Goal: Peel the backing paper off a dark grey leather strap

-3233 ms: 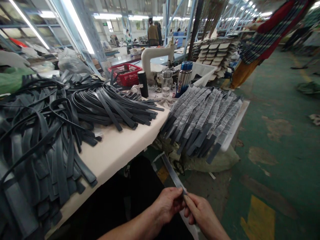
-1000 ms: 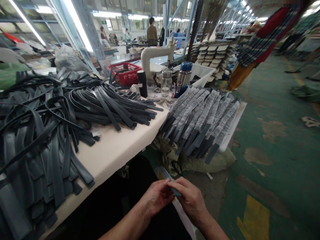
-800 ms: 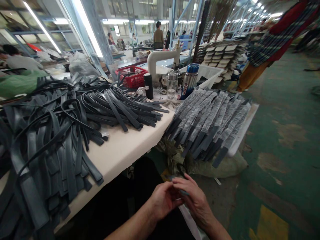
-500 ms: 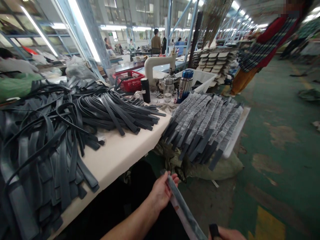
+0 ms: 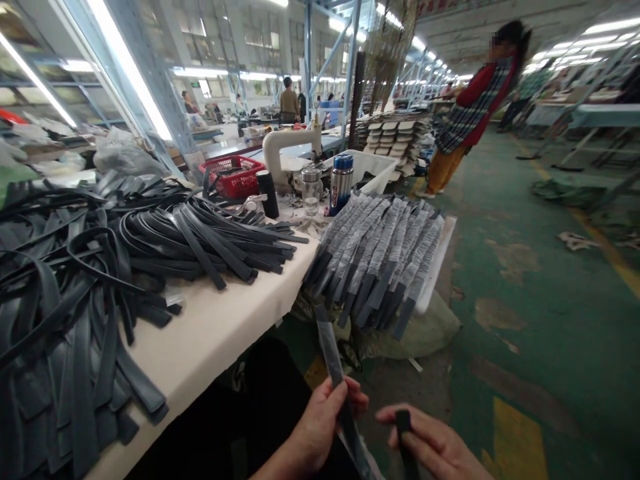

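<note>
The long table (image 5: 215, 333) with its pale top takes up the left half of the room in front of me, heaped with loose dark straps (image 5: 100, 253) that spill toward its near edge. Just off its right end, a white tray (image 5: 440, 260) carries a slanted batch of wrapped straps (image 5: 380, 260), their dark ends poking out toward the floor. Behind that stand a white sewing machine (image 5: 287, 143), a red basket (image 5: 231, 177), a steel flask (image 5: 341, 183) with a blue cap, a glass jar (image 5: 311, 191) and a black bottle (image 5: 267, 193). A person in a plaid top (image 5: 467, 113) stands well off on the green floor (image 5: 540, 320).

Low in front, the left hand (image 5: 320, 427) is clenched on a single dark strap (image 5: 327, 347), thumb over its face; the strap rises out of the grip, tilted up toward the tray, and also runs down past the palm. The right hand (image 5: 435, 447), just beside it, pinches a short dark strap end (image 5: 403, 421) between thumb and fingers; whether that end belongs to the same strap I cannot tell
</note>
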Demonstrator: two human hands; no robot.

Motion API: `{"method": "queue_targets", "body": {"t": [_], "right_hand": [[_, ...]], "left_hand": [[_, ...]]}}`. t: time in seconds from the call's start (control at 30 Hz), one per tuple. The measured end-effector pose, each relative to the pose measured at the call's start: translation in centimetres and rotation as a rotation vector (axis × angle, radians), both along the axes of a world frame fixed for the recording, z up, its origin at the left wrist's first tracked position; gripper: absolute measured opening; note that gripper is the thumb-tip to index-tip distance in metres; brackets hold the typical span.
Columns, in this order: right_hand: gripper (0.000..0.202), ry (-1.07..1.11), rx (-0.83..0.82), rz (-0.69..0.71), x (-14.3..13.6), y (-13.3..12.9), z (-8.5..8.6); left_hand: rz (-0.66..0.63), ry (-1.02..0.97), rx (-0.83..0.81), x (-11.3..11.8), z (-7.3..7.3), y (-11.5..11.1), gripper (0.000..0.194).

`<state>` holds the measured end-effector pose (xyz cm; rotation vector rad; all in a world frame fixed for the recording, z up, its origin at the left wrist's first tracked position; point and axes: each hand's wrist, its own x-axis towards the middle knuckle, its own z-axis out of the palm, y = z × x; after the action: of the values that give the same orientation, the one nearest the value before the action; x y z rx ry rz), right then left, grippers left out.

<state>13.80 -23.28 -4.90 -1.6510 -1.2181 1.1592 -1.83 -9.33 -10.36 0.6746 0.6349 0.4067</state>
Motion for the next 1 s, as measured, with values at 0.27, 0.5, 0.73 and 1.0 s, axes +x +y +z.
{"method": "queue_targets", "body": {"t": [0.27,0.5,0.73,1.0], "right_hand": [[0.034,0.388,0.242,-0.115,0.6,8.0,4.3],[0.03,0.439,0.461,-0.255,-0.5,11.3,6.8],[0.022,0.475,0.595,-0.332,-2.5,11.8,7.3],[0.026,0.159,0.622,-0.263,-5.0,12.7,6.6]], "left_hand": [[-0.35,-0.058,0.378,-1.1,3.9,0.2,0.038],[-0.149,0.1,0.521,-1.7,6.0,1.7,0.04],[-0.282,0.215,0.755,-4.3,3.5,2.3,0.046],[-0.12,0.022,0.677,-3.0,6.5,2.3,0.042]]}}
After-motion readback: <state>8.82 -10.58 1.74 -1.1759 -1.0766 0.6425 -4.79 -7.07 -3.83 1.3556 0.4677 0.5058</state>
